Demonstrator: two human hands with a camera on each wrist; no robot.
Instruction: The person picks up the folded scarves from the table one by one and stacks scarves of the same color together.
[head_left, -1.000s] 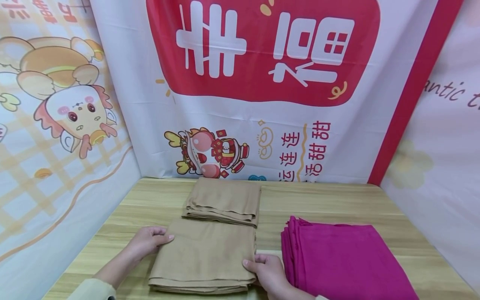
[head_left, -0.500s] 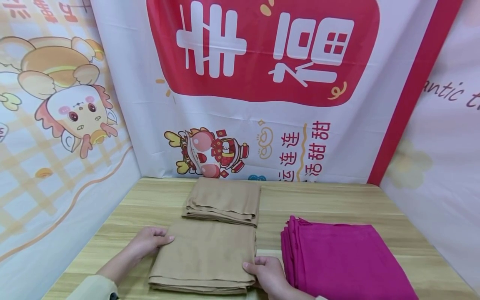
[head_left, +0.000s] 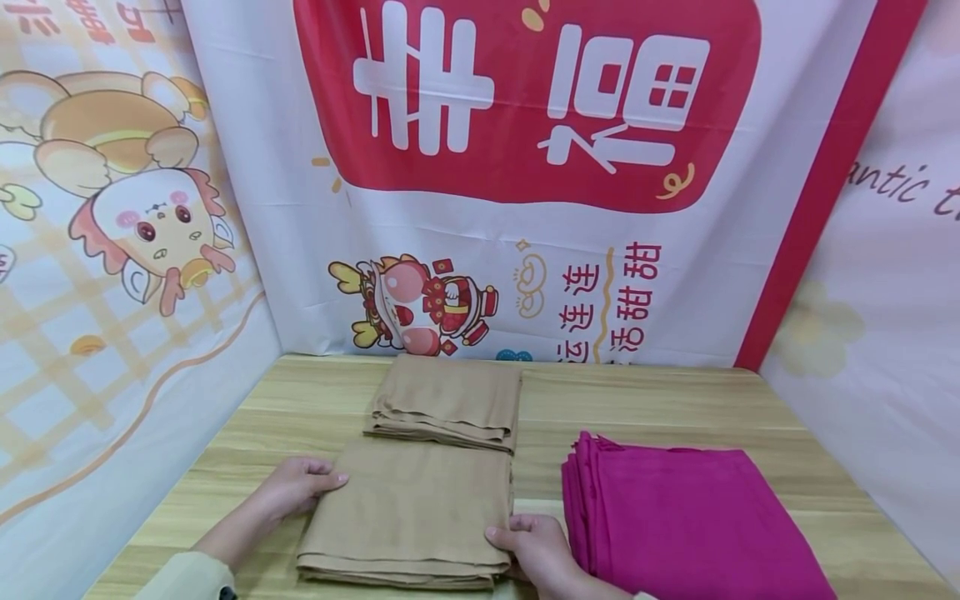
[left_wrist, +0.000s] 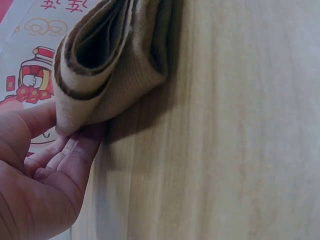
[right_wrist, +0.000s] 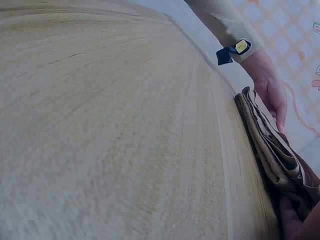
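Note:
A folded tan cloth (head_left: 412,504) lies flat near the front of the wooden table. My left hand (head_left: 296,485) grips its left edge, thumb on top. In the left wrist view the fingers of that hand (left_wrist: 47,185) reach beneath the layered folds of the cloth (left_wrist: 95,95). On the opposite edge my right hand (head_left: 542,552) pinches the cloth, thumb above and the other fingers partly hidden. The right wrist view catches only a bit of the right hand (right_wrist: 297,227) at the corner, beside the stacked layers (right_wrist: 272,150).
Directly behind lies a second, smaller folded tan cloth (head_left: 450,396), touching or nearly touching the first. To the right of my right hand sits a folded magenta cloth (head_left: 690,517). Printed fabric hangings (head_left: 480,225) enclose the wooden table (head_left: 637,400) at the back and sides.

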